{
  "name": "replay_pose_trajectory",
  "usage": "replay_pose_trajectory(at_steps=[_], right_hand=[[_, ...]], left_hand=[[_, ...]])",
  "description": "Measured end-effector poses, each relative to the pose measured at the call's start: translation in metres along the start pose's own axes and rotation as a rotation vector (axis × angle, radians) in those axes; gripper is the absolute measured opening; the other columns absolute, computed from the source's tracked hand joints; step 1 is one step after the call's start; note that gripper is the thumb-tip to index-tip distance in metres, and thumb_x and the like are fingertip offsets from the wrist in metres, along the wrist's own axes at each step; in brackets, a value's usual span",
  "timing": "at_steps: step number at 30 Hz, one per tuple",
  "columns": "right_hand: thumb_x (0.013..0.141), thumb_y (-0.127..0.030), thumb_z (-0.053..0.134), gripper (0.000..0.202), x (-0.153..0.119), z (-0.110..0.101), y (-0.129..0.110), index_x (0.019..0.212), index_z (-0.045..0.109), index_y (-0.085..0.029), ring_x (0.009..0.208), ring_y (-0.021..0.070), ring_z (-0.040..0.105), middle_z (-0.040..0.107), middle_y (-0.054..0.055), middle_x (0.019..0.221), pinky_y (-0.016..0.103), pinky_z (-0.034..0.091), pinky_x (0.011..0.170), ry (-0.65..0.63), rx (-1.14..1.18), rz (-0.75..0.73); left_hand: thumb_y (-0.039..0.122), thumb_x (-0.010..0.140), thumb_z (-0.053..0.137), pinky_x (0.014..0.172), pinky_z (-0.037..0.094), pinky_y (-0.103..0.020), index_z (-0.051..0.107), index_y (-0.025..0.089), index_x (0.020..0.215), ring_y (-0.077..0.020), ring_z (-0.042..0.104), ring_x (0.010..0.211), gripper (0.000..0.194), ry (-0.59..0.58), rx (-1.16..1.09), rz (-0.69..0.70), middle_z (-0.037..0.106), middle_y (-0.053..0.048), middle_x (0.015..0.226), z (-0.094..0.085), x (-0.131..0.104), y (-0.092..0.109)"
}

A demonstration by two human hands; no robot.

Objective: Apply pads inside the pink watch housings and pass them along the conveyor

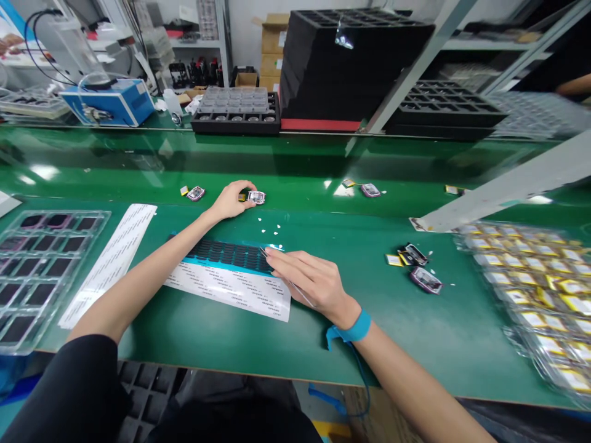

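Note:
My left hand reaches to the back of the green bench, its thumb and fingers around a small device housing with a yellow battery beside it. Metal tweezers are held in my right hand, which wears a blue wrist strap. Their tips are at the right end of a sheet of black adhesive pieces with a blue edge. Under that sheet lies white printed backing paper. Small white bits are scattered between my hands.
At left are a clear tray of dark screens and a white printed strip. Right of my hands lie open housings and a tray of yellow batteries. A white post slants across the right side. Black trays stand behind.

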State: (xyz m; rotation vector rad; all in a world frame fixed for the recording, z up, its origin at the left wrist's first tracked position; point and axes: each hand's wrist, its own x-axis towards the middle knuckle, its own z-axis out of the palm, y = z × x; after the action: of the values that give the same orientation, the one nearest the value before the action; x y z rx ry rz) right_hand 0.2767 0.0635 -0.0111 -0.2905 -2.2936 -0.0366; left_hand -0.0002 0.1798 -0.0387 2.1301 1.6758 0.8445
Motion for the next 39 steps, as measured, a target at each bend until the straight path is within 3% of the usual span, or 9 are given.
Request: replay_pose_trajectory(at_steps=[8,13,18,23,27,29,34,37,39], right_hand=[[0.1,-0.012,0.059,0.018,-0.002,0.006,0.009,0.113,0.071,-0.018,0.08,0.0197,0.076,0.081,0.007,0.099,0.032,0.063,0.071,0.11,-0.005,0.298],[0.103,-0.017,0.056,0.019,-0.004,0.011,0.013,0.102,0.074,-0.018,0.08,0.0209,0.076,0.081,0.007,0.095,0.033,0.062,0.072,0.073,-0.003,0.378],[0.105,-0.026,0.054,0.024,-0.007,0.012,0.018,0.102,0.077,-0.019,0.083,0.0224,0.076,0.08,0.008,0.096,0.036,0.062,0.076,0.056,0.128,0.46],[0.104,-0.054,0.053,0.043,-0.005,0.016,0.026,0.098,0.076,-0.018,0.078,0.0199,0.075,0.079,0.01,0.098,0.031,0.062,0.064,0.04,0.67,0.864],[0.096,-0.069,0.057,0.055,-0.002,0.019,0.028,0.099,0.076,-0.018,0.082,0.0199,0.076,0.079,0.011,0.104,0.03,0.063,0.067,-0.126,0.962,0.967],[0.095,-0.067,0.059,0.052,-0.001,0.02,0.026,0.097,0.078,-0.018,0.086,0.0199,0.076,0.078,0.012,0.11,0.03,0.063,0.072,-0.177,0.978,0.954],[0.093,-0.068,0.061,0.052,0.001,0.018,0.026,0.098,0.078,-0.019,0.082,0.019,0.075,0.079,0.011,0.103,0.03,0.062,0.068,-0.079,0.997,0.986],[0.088,-0.074,0.064,0.057,0.001,0.012,0.032,0.083,0.075,-0.018,0.062,0.0152,0.069,0.077,0.007,0.075,0.026,0.058,0.056,-0.009,1.019,1.053],[0.085,-0.075,0.066,0.059,0.001,0.005,0.037,0.073,0.072,-0.017,0.05,0.0121,0.063,0.071,0.004,0.06,0.023,0.053,0.049,-0.083,1.04,1.086]], left_hand=[[0.024,0.087,0.067,0.112,0.045,-0.044,0.069,0.017,0.126,-0.0301,0.065,0.124,0.04,0.01,0.05,-0.045,0.071,-0.011,0.133,0.002,-0.014,0.004],[0.028,0.086,0.069,0.112,0.041,-0.059,0.071,0.015,0.109,-0.0399,0.05,0.137,0.026,0.022,0.052,-0.111,0.067,-0.018,0.135,0.001,-0.004,0.004],[0.02,0.088,0.065,0.095,0.055,-0.046,0.058,0.015,0.097,-0.029,0.071,0.106,0.012,0.024,-0.071,-0.129,0.075,-0.012,0.103,-0.009,-0.005,0.019],[0.022,0.101,0.051,0.072,0.058,-0.03,0.051,0.018,0.107,-0.0152,0.072,0.067,0.007,0.024,-0.325,0.127,0.073,-0.002,0.08,-0.032,-0.074,0.068],[0.006,0.097,0.046,0.089,0.062,-0.038,0.058,0.019,0.118,-0.0202,0.076,0.095,0.027,-0.181,-0.08,0.604,0.08,-0.008,0.108,-0.039,-0.147,0.091],[0.003,0.095,0.044,0.101,0.059,-0.043,0.055,0.018,0.127,-0.0223,0.075,0.109,0.037,-0.263,-0.017,0.739,0.078,-0.012,0.121,-0.034,-0.173,0.094],[0.005,0.096,0.044,0.101,0.06,-0.041,0.052,0.013,0.135,-0.0256,0.071,0.121,0.04,-0.29,0.08,0.594,0.073,-0.016,0.13,-0.017,-0.199,0.1],[0.003,0.096,0.043,0.101,0.06,-0.042,0.052,0.011,0.135,-0.027,0.071,0.122,0.041,-0.258,0.101,0.576,0.072,-0.017,0.131,-0.014,-0.203,0.104],[0.004,0.097,0.044,0.101,0.058,-0.041,0.051,0.012,0.135,-0.0269,0.069,0.124,0.04,-0.266,0.085,0.571,0.072,-0.017,0.132,-0.016,-0.203,0.106]])
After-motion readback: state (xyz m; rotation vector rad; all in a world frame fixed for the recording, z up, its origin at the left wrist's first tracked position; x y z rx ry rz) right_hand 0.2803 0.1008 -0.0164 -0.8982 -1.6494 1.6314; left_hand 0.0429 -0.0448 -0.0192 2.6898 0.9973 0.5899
